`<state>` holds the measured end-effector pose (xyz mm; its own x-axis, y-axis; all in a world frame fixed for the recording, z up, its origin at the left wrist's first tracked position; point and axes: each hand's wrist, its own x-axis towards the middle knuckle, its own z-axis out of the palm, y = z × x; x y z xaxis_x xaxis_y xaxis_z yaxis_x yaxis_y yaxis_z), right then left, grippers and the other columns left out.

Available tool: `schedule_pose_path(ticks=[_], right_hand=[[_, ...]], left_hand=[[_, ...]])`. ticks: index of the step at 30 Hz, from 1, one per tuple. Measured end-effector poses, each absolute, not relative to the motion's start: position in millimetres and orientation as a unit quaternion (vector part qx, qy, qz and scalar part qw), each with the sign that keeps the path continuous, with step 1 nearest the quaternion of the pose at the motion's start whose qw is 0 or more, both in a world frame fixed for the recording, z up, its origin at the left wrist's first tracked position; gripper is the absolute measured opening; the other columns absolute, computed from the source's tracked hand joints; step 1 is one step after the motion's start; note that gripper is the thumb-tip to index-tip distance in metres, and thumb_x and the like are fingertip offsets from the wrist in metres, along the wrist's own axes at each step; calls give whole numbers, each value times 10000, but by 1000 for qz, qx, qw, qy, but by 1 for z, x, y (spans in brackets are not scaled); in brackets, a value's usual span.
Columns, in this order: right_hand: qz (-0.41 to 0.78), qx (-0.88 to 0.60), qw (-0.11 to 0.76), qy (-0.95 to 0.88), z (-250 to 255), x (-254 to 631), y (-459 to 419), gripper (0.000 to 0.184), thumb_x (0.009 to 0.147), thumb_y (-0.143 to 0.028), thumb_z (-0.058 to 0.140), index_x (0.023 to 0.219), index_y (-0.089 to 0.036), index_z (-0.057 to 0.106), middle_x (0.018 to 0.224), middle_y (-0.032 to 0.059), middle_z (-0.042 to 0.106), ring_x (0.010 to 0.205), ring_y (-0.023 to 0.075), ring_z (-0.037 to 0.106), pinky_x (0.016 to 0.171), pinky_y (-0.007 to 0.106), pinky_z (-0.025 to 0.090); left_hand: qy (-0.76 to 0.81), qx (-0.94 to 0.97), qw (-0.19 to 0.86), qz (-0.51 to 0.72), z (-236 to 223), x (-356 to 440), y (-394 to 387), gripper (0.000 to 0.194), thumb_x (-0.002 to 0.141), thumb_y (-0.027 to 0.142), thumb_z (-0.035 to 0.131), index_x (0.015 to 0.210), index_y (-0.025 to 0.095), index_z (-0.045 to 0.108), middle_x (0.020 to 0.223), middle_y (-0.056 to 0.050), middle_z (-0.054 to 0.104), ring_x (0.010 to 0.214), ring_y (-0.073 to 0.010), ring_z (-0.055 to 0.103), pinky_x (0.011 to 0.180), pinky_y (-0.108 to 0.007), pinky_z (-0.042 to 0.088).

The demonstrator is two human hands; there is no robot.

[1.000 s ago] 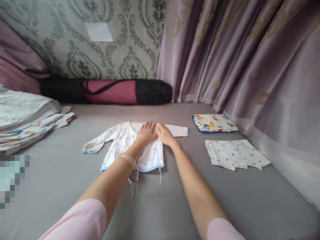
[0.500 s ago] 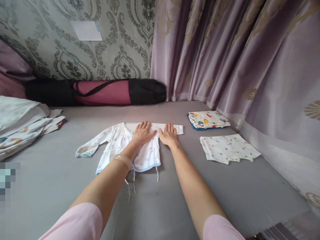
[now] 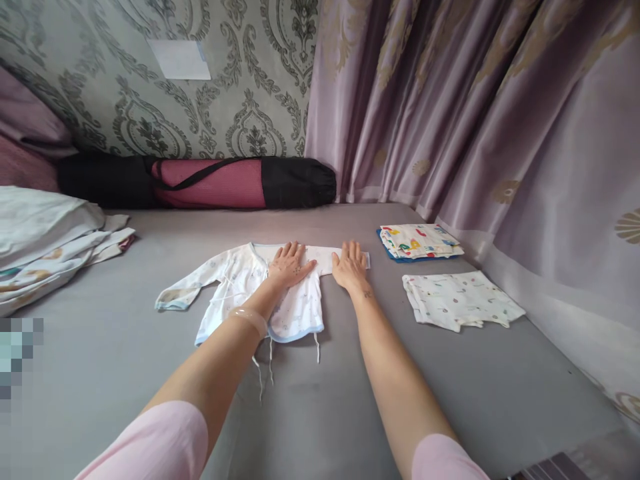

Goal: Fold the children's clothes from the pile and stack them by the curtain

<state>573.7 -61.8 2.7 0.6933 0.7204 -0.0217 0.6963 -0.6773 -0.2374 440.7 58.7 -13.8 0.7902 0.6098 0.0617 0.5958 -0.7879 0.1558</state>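
Note:
A small white baby shirt (image 3: pixel 297 310) with light blue trim and tie strings lies spread on the grey bed surface (image 3: pixel 320 413). Its left-side sleeve angles out and down, while the right-side one stretches straight out. My left hand (image 3: pixel 290 265) rests flat on the shirt's upper chest, fingers spread. On the right-side sleeve, close to its cuff, my right hand (image 3: pixel 351 265) lies flat with fingers stretched out. Part of that sleeve is hidden under it.
Right of the shirt lie a folded stack of printed clothes (image 3: pixel 420 241) and folded white printed shorts (image 3: pixel 463 300). A heap of clothes (image 3: pixel 55 240) is at the left. Along the patterned wall lies a rolled mat in a black and red bag (image 3: pixel 210 183). Curtains (image 3: pixel 450 100) border the right.
My right hand has slid outward along the sleeve, away from the shirt's body toward the cuff. My left hand stays on the chest. The view has shifted slightly.

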Motion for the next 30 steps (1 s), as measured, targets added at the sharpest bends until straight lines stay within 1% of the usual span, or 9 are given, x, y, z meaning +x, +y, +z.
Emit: schedule_pose_path(ticks=[2, 4, 7, 10, 13, 16, 19, 24, 30], right_hand=[[79, -879, 124, -453, 4, 567, -58, 609, 1007, -437, 165, 1557, -175, 161, 1633, 103, 49, 1493, 263, 25, 1177, 498, 63], [104, -863, 114, -482, 3, 563, -56, 598, 1006, -464, 153, 1556, -228, 173, 1634, 92, 64, 1490, 285, 45, 1162, 558, 59], [109, -865, 68, -484, 0, 560, -54, 599, 1004, -481, 156, 1546, -236, 222, 1626, 95, 129, 1487, 301, 66, 1154, 587, 34], [89, -871, 40, -481, -5, 562, -51, 593, 1003, -477, 156, 1545, -245, 227, 1625, 90, 139, 1487, 299, 70, 1154, 589, 50], [79, -872, 29, -483, -7, 564, -49, 592, 1002, -473, 141, 1543, -252, 234, 1624, 86, 147, 1487, 293, 82, 1156, 586, 65], [84, -873, 24, -480, -7, 564, -48, 604, 997, -483, 123, 1547, -253, 221, 1627, 78, 131, 1489, 287, 72, 1159, 580, 63], [82, -874, 17, -479, -7, 563, -48, 610, 996, -486, 109, 1549, -251, 209, 1629, 77, 119, 1490, 285, 66, 1159, 581, 67], [79, -875, 8, -478, -7, 563, -47, 609, 995, -480, 101, 1550, -252, 205, 1630, 78, 118, 1490, 281, 70, 1158, 581, 75], [74, -876, 4, -477, -9, 564, -47, 611, 993, -481, 90, 1550, -256, 201, 1629, 70, 123, 1490, 279, 70, 1157, 580, 75]], left_hand=[[320, 943, 67, 55, -14, 441, 58, 740, 940, 610, 261, 1481, 110, 331, 1566, -162, 296, 1454, -311, 237, 1170, -442, 193], [318, 943, 77, 54, -12, 443, 59, 741, 943, 603, 271, 1483, 99, 324, 1566, -176, 288, 1456, -320, 231, 1172, -449, 186], [304, 945, 119, 27, -4, 443, 63, 703, 938, 589, 330, 1464, 123, 356, 1566, -179, 285, 1454, -322, 238, 1165, -452, 209], [308, 940, 142, 17, 10, 435, 71, 632, 939, 549, 385, 1434, 155, 406, 1559, -168, 305, 1447, -298, 266, 1157, -421, 251], [312, 938, 127, 80, 27, 406, 78, 571, 939, 456, 448, 1411, 133, 437, 1508, -169, 394, 1429, -268, 310, 1161, -381, 257], [319, 924, 128, 166, 41, 357, 86, 517, 919, 362, 498, 1368, 106, 484, 1416, -158, 511, 1351, -246, 426, 1140, -341, 303], [414, 876, 153, 194, 48, 303, 97, 530, 888, 339, 528, 1356, 93, 490, 1366, -158, 558, 1276, -255, 504, 1096, -346, 365], [569, 775, 218, 169, 40, 237, 112, 586, 843, 368, 571, 1362, 111, 480, 1328, -164, 584, 1221, -263, 557, 1001, -327, 443], [608, 741, 260, 118, 31, 210, 121, 681, 749, 512, 663, 1285, 115, 528, 1191, -141, 649, 1028, -266, 653, 827, -286, 502]])
